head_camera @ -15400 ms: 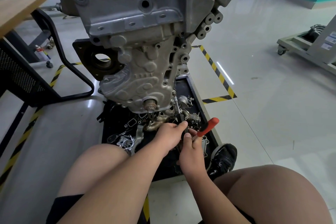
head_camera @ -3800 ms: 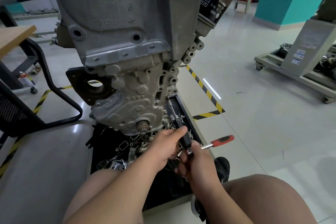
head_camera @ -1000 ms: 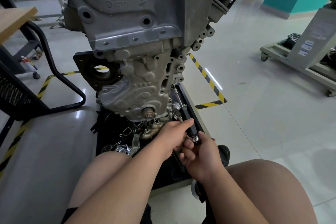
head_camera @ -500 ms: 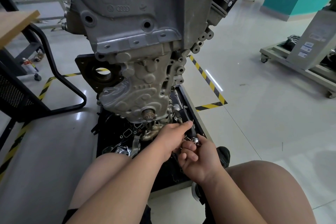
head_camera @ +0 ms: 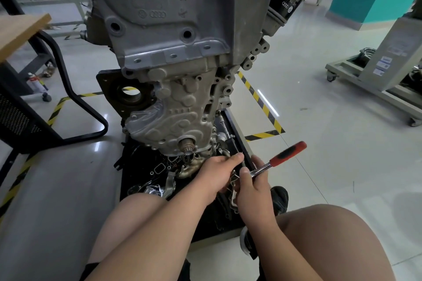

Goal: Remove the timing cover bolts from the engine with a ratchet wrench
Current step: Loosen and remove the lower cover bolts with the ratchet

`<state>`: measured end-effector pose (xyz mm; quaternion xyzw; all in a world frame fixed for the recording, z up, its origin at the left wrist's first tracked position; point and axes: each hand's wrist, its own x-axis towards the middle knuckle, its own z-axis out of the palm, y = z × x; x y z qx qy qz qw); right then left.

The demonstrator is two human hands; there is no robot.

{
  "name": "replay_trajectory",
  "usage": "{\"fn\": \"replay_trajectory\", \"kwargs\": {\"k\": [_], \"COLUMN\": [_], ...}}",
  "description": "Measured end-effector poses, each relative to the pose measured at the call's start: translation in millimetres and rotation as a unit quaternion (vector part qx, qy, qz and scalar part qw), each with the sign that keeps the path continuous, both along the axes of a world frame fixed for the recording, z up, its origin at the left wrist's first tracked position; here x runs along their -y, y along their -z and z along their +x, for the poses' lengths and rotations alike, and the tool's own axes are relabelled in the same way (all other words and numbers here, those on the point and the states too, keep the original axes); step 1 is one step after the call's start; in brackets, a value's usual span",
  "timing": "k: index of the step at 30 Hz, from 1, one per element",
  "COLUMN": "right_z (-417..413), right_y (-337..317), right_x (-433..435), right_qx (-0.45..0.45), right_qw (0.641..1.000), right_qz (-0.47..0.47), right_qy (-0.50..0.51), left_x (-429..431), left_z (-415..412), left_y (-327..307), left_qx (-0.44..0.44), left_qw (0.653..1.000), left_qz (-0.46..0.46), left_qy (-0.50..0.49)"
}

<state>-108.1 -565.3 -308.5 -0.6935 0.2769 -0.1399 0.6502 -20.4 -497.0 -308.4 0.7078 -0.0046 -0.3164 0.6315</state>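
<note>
Over on the left, the counter (head_camera: 22, 27) is playing no part. All the work is going on low down on the engine (head_camera: 178, 18), which is standing upright over the black tray (head_camera: 219, 221) of loose parts. The cover (head_camera: 180, 112) is sitting fully on the engine's face, so I'm judging the task as partway through at best. The bolts along its rim are too small to count, so I cannot tell how many are already out.

Moving right, the left hand (head_camera: 218, 174) is curling its fingers round the lower end of a dark extension (head_camera: 231, 146). The extension is running up towards the engine's lower right corner. The bolt being worked is hidden behind the hands and the casting.

Just beside it, the right hand (head_camera: 251, 189) is gripping the ratchet (head_camera: 285, 156) close to its head. The red handle is sticking up and out to the right over the floor.

That handle is the change. Half a second ago it was tucked out of sight behind the right hand, with only the shiny head peeking out. Now it is swinging clear into view, which looks like a ratcheting stroke under way. The left hand is staying where it was on the extension, and the cover is not shifting at all. This bolt and probably several more are left to do.
</note>
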Motion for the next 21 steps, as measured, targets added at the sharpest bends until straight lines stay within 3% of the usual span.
{"fn": "replay_trajectory", "kwargs": {"k": [4, 9, 15, 18, 21], "right_z": [-3.1, -4.4, -0.9, 4.4, 10.5], "right_y": [-0.9, -1.7, 7.2, 9.5, 6.3], "right_x": [-1.4, -4.1, -5.2, -3.7, 0.6], "right_qx": [-0.040, -0.075, -0.025, 0.017, -0.022], "right_qw": [0.971, 0.948, 0.983, 0.999, 0.985], "right_qz": [-0.216, -0.289, -0.160, -0.017, 0.170], "right_qy": [-0.093, -0.115, -0.088, -0.031, 0.012], "left_x": [-1.8, -2.8, -2.3, -4.0, -2.7], "left_z": [0.6, 1.5, 2.9, 3.0, 1.7], "left_y": [-3.1, -4.0, -2.3, -5.0, -1.2], "left_qx": [0.006, 0.007, -0.024, -0.044, -0.053], "left_qw": [1.000, 1.000, 0.999, 0.999, 0.999], "left_qz": [0.013, 0.016, 0.022, 0.007, -0.006], "left_qy": [0.001, -0.001, 0.006, 0.010, 0.001]}}
